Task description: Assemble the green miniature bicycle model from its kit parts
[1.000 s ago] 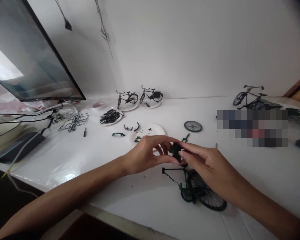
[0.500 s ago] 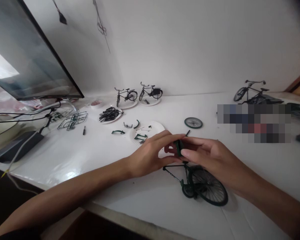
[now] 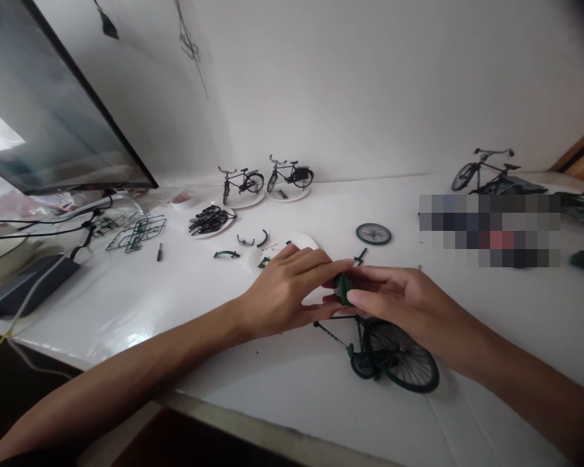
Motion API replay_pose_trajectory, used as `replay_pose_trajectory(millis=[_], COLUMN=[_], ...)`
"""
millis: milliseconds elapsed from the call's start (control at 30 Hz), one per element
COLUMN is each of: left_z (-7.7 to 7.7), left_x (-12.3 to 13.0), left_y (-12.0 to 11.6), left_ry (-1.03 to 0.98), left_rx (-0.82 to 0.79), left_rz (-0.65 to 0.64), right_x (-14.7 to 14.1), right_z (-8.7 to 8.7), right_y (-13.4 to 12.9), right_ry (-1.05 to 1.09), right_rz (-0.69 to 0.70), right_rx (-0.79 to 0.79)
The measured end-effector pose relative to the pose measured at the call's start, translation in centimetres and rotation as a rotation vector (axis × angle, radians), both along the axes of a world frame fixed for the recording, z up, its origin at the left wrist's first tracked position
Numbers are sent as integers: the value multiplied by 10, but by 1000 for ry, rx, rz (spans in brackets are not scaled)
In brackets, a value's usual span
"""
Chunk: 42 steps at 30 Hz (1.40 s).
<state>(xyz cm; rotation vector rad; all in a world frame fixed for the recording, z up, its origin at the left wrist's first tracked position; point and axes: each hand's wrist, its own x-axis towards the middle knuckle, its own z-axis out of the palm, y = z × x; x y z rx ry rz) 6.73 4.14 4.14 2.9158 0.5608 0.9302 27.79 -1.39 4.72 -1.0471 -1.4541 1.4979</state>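
A small dark green model part (image 3: 343, 289) is pinched between the fingertips of my left hand (image 3: 287, 287) and my right hand (image 3: 399, 296). Its exact shape is mostly hidden by my fingers. Just below my hands, a dark green model bicycle frame (image 3: 377, 355) with two spoked wheels lies on its side on the white table (image 3: 292, 389). A white paper plate (image 3: 299, 241) with green parts sits just beyond my left fingers, and a loose spoked wheel (image 3: 373, 233) lies beyond my hands.
Two black model bicycles (image 3: 242, 182) stand on plates by the wall, near a plate of black parts (image 3: 209, 220). A green parts sprue (image 3: 137, 233), a small screwdriver (image 3: 159, 252), a monitor (image 3: 63, 110) and cables lie left. Another model bicycle (image 3: 486, 172) stands right.
My hands have turned the green part, which now tilts and shows more green. The whole scene has shifted slightly upward in view.
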Motion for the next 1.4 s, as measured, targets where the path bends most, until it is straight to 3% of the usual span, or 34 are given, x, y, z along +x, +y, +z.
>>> replay_pose_trajectory(millis=[967,1400], left_z=[0,-1], left_x=[-2,-1], left_y=[-1,0], left_ry=[-8,-26], left_rx=[127,161], left_rz=[-2,-25], right_x=[-2,0], right_z=[-1,-3], right_y=[-2,-3], right_ry=[0,-49], right_rz=[-33,23], right_rx=[19,71])
